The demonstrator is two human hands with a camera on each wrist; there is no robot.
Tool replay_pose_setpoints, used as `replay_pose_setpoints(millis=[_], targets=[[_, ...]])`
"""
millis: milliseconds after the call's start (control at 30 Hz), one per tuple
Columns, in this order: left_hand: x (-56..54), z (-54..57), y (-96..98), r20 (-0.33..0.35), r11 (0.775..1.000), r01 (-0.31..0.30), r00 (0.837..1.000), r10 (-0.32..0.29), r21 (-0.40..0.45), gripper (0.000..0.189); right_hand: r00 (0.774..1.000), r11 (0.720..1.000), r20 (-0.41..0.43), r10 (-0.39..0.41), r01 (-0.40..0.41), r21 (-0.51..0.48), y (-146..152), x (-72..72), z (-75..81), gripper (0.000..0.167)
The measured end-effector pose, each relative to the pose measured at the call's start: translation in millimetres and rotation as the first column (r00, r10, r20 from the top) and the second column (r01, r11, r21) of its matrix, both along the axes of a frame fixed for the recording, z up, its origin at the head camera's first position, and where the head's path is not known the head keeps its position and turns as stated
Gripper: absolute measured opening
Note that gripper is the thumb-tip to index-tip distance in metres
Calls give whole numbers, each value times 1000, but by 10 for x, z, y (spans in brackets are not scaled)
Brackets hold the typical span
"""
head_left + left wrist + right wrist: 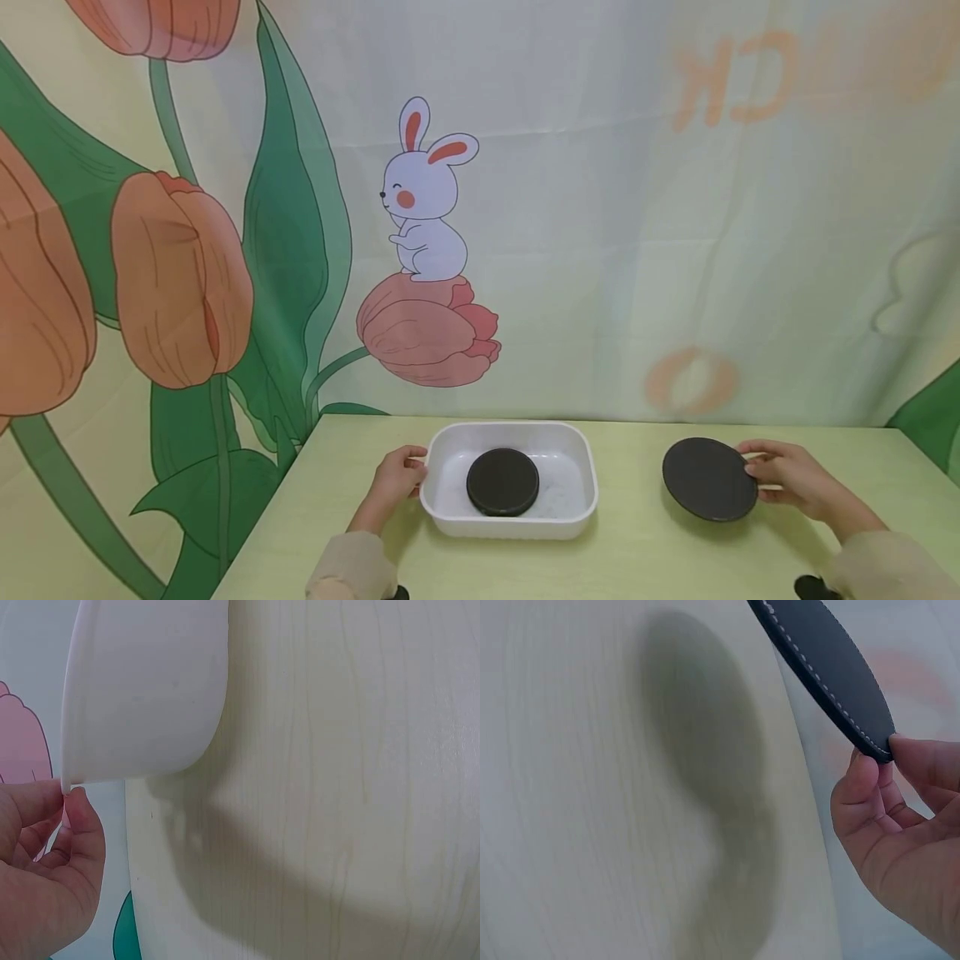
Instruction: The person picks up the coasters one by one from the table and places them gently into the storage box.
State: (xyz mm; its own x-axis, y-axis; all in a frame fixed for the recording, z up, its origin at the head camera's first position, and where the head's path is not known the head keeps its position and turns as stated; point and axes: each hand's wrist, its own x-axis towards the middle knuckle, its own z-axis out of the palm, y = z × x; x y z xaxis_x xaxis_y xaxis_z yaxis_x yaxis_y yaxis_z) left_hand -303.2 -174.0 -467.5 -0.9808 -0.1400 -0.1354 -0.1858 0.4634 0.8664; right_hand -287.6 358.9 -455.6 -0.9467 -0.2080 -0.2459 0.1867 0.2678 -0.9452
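A white rectangular basin stands on the table, and a round black disc, perhaps a stack of coasters, lies inside it. My left hand pinches the basin's left rim between thumb and fingers; the left wrist view shows this hand at the rim of the basin. To the right of the basin, my right hand holds a round black coaster by its edge, tilted above the table. White stitching runs along the coaster in the right wrist view, where the hand pinches its edge.
The pale wood-grain table carries the basin. Behind it hangs a curtain printed with tulips and a rabbit. The coaster's shadow falls on the tabletop, apart from the coaster.
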Motion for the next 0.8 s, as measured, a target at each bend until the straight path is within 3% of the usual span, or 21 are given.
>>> replay_pose_setpoints(millis=[300,800], targets=[[0,7,1,5,1000,4,1000,-4,9,31,997,989,-46,60,-66,-132,-246,-50,103,20],[14,15,0,13,1000,-7,1000,7,16,30,996,990,-60,66,-73,-118,-879,-127,234,30]])
